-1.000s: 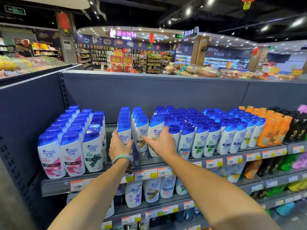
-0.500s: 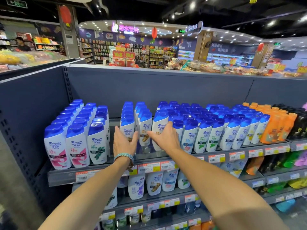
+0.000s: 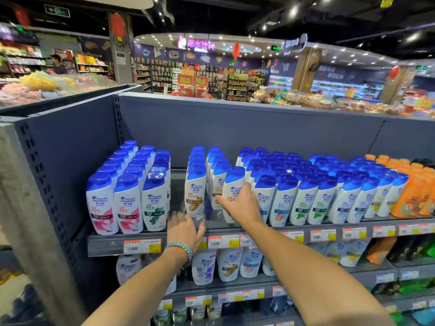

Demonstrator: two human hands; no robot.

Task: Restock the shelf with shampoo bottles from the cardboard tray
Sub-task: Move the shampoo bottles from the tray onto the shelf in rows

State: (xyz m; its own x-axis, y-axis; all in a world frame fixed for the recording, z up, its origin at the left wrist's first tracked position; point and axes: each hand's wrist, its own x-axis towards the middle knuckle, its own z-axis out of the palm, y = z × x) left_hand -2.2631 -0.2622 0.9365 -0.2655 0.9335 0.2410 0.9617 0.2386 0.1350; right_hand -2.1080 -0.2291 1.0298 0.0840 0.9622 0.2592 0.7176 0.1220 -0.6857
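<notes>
Now right hand [image 3: 238,208] grips tilted shampoo bottle [image 3: 233,184] at shelf [image 3: 106,243] front edge; left hand [image 3: 186,231] flat, empty.

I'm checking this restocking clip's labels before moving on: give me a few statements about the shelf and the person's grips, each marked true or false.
1. The right grip holds a white shampoo bottle with a blue cap in the front row of the grey metal top shelf. True.
2. The left grip holds a bottle. False: it holds none and lies at the shelf's front edge.
3. The orange plastic bottles stand at the shelf's left end. False: they stand at its right end.
4. A pale blue beaded bracelet sits on the left wrist. True.
</notes>
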